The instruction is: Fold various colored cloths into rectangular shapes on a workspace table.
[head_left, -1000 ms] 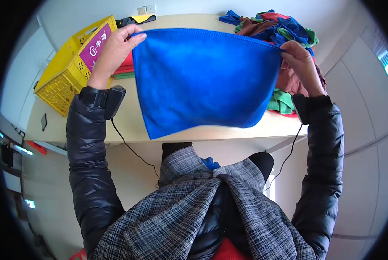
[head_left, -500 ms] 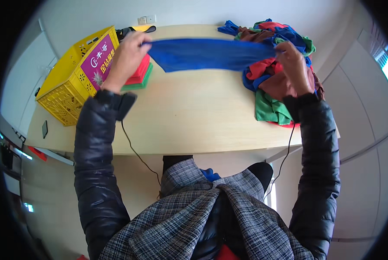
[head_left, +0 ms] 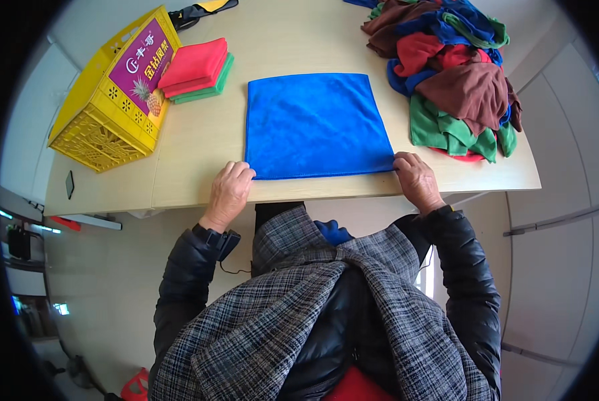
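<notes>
A blue cloth towel (head_left: 318,127) lies spread flat on the pale wooden table (head_left: 286,190), its near edge close to the table's front edge. My left hand (head_left: 230,192) pinches its near left corner, and my right hand (head_left: 415,179) pinches the near right corner. To the left of the towel sits a neat stack of folded cloths, red ones (head_left: 196,63) on top of green ones (head_left: 209,90). A loose heap of red, brown, blue and green cloths (head_left: 463,90) is piled at the right.
At the left stands a yellow plastic crate (head_left: 102,127) with a purple label. A dark phone-like slab (head_left: 69,184) lies near the table's left edge. Behind the crate is a black and yellow item (head_left: 202,12). White cabinets (head_left: 553,160) flank the right side.
The blue towel, held stretched in the air over the far part of the table, is now down flat on it. Both hands have come back toward me with its near corners.
</notes>
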The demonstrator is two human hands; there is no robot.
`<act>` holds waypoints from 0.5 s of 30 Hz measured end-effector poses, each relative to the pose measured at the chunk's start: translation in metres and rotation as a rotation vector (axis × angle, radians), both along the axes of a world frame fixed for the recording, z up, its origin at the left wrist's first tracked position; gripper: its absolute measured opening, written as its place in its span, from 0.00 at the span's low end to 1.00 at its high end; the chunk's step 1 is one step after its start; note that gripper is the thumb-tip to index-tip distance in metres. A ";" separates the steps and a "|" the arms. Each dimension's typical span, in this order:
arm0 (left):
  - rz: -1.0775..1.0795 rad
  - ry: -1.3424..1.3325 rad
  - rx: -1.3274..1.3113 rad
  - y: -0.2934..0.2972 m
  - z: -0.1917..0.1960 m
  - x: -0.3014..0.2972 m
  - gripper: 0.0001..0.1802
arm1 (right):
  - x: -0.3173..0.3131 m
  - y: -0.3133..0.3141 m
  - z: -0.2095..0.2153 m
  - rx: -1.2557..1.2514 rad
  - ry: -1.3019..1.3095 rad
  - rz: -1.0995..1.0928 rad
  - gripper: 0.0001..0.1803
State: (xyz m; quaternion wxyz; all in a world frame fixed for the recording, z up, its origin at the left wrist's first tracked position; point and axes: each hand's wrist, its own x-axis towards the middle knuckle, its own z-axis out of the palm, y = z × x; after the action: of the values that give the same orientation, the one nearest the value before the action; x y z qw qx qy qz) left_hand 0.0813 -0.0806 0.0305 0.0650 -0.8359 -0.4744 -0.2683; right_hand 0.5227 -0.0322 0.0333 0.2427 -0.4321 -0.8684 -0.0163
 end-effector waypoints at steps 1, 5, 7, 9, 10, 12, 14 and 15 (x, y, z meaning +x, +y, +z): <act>0.001 -0.007 0.000 -0.003 0.002 0.000 0.06 | 0.000 -0.004 0.000 0.000 -0.007 0.003 0.07; 0.006 0.016 -0.047 -0.013 0.009 0.003 0.06 | 0.000 -0.020 0.005 -0.007 -0.042 0.006 0.07; 0.012 0.037 -0.074 -0.021 0.016 -0.002 0.06 | -0.002 -0.026 0.012 -0.008 -0.049 0.020 0.08; -0.012 0.060 -0.121 -0.021 0.022 -0.004 0.07 | -0.003 -0.030 0.026 -0.055 -0.080 0.065 0.08; -0.012 0.063 -0.124 -0.021 0.026 -0.004 0.07 | -0.003 -0.030 0.031 -0.078 -0.093 0.081 0.08; -0.061 0.035 -0.229 -0.018 0.037 -0.003 0.07 | -0.010 -0.026 0.040 -0.113 -0.058 0.075 0.09; -0.087 0.035 -0.277 -0.010 0.043 -0.003 0.08 | -0.027 -0.019 0.044 -0.174 0.010 0.067 0.09; -0.069 0.009 -0.278 0.000 0.048 -0.003 0.08 | -0.040 -0.014 0.044 -0.169 0.017 0.059 0.09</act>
State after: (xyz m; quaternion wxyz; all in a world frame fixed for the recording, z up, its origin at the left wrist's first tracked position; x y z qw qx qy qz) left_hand 0.0786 -0.0803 0.0781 -0.0588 -0.8539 -0.4776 -0.1983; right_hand 0.4829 -0.0458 0.0773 0.2131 -0.4255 -0.8769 0.0680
